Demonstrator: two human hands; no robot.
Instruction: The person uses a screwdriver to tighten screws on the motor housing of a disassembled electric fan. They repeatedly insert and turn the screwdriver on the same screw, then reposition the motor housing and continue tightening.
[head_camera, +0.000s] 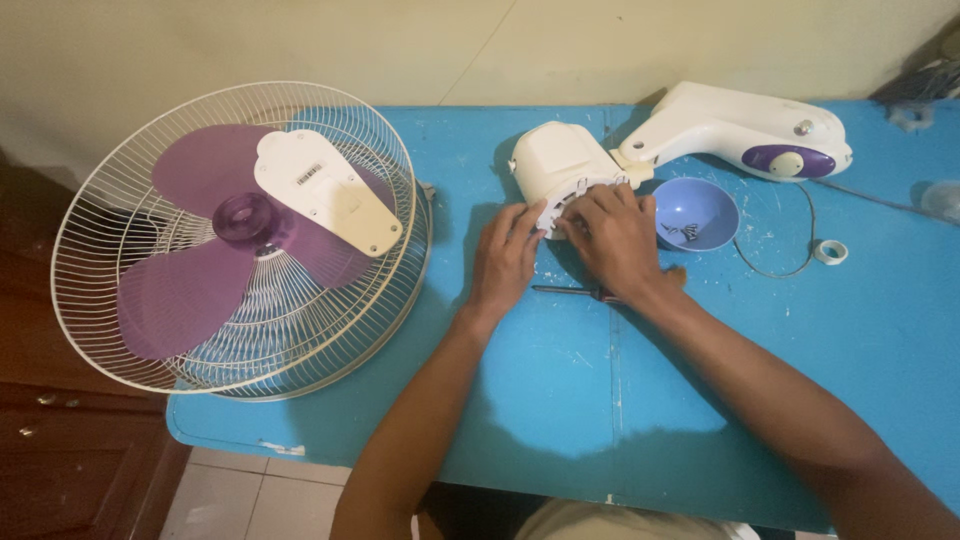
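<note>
Head view: my left hand (505, 258) steadies the white motor housing (556, 165) on the blue table (560, 400) while my right hand (612, 235) works its front face, fingers pinching there. Screwdriver (570, 291) under my right wrist; bowl (695, 212) holds screws, right of it.

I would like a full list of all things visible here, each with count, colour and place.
table: one, blue, under everything
fan grilles: two, white, left edge of table
fan blade: one, purple, inside grilles
cover: one, white, on the blade
motor housing: one, white, centre back
fan base: one, white and purple, right back
bowl: one, lilac, right of hands, small parts inside
screwdriver: one, dark, beneath right hand
tape roll: one, white, far right
left hand: on motor housing
right hand: on motor housing
</note>
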